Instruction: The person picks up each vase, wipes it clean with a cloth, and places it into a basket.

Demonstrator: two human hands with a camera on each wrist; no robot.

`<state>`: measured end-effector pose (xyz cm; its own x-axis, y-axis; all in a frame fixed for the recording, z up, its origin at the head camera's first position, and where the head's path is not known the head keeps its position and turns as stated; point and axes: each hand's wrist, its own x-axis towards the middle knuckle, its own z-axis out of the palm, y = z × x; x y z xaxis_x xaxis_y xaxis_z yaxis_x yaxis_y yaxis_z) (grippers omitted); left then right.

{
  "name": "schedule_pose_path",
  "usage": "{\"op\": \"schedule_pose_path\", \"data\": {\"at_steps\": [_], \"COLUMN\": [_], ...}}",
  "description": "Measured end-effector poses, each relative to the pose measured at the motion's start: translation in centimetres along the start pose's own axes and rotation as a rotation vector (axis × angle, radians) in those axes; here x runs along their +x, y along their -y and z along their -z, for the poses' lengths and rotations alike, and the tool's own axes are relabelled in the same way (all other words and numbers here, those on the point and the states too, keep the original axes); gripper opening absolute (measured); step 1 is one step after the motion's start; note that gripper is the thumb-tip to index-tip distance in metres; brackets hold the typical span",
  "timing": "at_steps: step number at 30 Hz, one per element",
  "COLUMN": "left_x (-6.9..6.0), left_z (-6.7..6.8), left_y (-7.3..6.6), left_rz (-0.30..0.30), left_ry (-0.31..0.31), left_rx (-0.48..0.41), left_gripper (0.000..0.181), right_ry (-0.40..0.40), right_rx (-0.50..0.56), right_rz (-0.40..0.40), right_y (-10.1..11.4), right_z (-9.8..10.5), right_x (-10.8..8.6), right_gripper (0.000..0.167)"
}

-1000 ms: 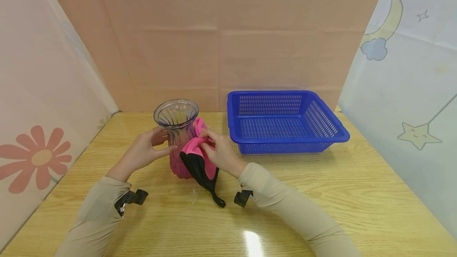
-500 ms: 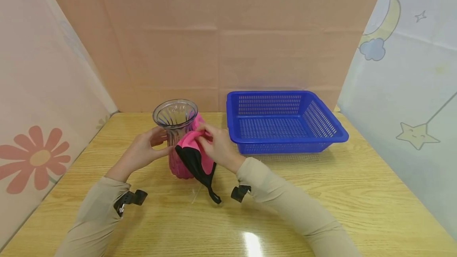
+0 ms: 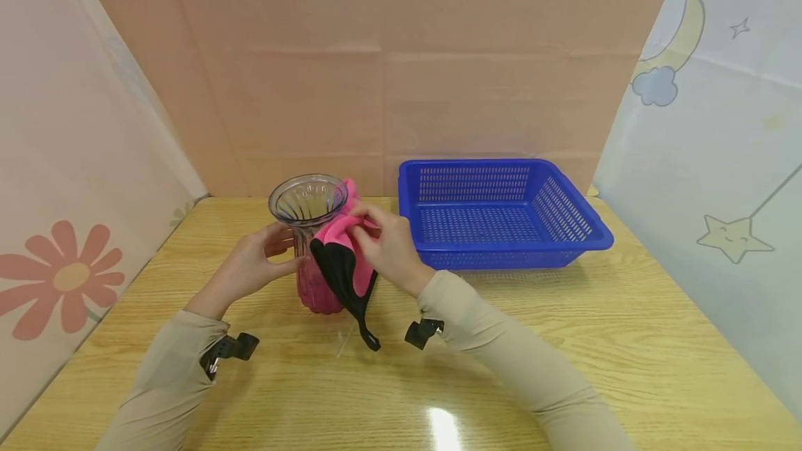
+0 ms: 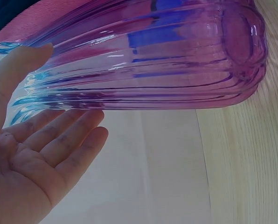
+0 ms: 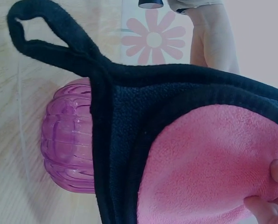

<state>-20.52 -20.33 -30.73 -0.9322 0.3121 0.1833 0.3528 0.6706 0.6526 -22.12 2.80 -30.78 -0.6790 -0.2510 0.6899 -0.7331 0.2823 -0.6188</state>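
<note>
A ribbed glass vase, clear at the flared rim and pink-purple toward its base, stands upright on the table. My left hand steadies it from the left, thumb in front and fingers behind, as the left wrist view also shows. My right hand pinches a pink cloth with black trim and a hanging loop against the vase's right side. In the right wrist view the cloth covers much of the vase, leaving its base visible. Part of the cloth lies behind the vase's neck.
A blue plastic basket with slotted walls stands at the back right, just beyond my right hand. A thin transparent strip lies on the wooden table in front of the vase. Fabric walls border the back and both sides.
My right hand has moved slightly up along the vase with the cloth, whose pink top now reaches the rim's height. The loop has swung left and up. Left hand and vase stay put.
</note>
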Motion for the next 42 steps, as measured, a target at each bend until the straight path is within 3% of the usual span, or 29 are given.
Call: {"op": "schedule_pose_path", "data": {"at_steps": [17, 42], "left_x": [-0.1, -0.2], "left_z": [0.1, 0.1], "left_y": [0.0, -0.3], "left_rz": [0.009, 0.018], "left_ry": [0.011, 0.019], "left_rx": [-0.002, 0.005], "left_gripper": [0.065, 0.068], "right_ry": [-0.076, -0.020], "right_rx": [0.079, 0.085], "right_rz": [0.014, -0.019], "right_y": [0.7, 0.0], "right_z": [1.4, 0.4], "right_x": [0.8, 0.2], "right_gripper": [0.011, 0.011]}}
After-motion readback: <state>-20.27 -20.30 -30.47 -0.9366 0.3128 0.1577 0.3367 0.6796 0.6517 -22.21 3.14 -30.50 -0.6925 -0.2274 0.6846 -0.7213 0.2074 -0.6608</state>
